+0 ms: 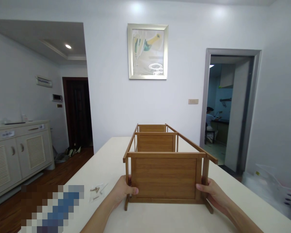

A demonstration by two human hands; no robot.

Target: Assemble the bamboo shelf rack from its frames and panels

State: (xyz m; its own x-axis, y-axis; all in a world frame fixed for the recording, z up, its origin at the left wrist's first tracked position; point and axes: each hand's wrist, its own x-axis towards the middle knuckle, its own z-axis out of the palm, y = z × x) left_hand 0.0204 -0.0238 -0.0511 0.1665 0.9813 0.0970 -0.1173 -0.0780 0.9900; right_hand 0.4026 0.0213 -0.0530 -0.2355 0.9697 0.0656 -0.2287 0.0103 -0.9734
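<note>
A brown wooden shelf rack (165, 178) lies on its side on the white table (102, 161), its panels standing upright one behind another. My left hand (123, 191) grips the near left side of the rack, thumb on the front panel and fingers behind the frame bar. On the near right side, my right hand (212, 191) holds it the same way, its fingers partly hidden behind the bar. To the left of my left hand lies a small clear bag (97, 191) with several screws and what looks like a hex key.
A pixelated blurred patch covers the table's left edge. Beyond the table stands a wall with a framed picture (147, 51). A white cabinet (21, 149) is at left; clear plastic wrapping (269, 184) lies at right. A person (210, 118) sits beyond the doorway.
</note>
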